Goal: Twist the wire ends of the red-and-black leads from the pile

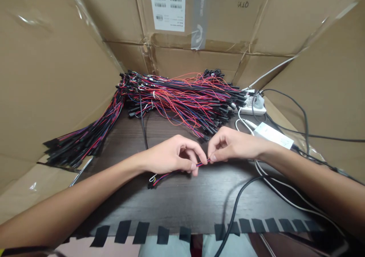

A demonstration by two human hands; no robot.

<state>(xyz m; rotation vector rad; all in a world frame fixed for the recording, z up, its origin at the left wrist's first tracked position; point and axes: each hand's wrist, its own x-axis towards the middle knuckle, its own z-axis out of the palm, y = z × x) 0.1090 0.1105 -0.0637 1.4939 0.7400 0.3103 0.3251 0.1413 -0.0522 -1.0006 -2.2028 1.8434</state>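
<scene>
Between my two hands runs a thin wire harness (pixel 163 176) of red, blue and dark wires. Its black connector end lies to the left on the dark table, beside a small white loop. My left hand (pixel 178 155) pinches the wires between thumb and fingers. Close by on the right, my right hand (pixel 225 145) pinches the same wires, and its fingertips hide their other end. Just behind the hands lies a large pile of similar wire harnesses (pixel 182 97), red, blue and black with black connectors.
Another bundle of harnesses (pixel 85 139) hangs over the table's left side. At right are a white power strip (pixel 251 107), a white adapter box (pixel 273 134) and loose cables. Black tape pieces (pixel 141 232) line the front edge of the table (pixel 171 207). Cardboard walls (pixel 119 13) surround it.
</scene>
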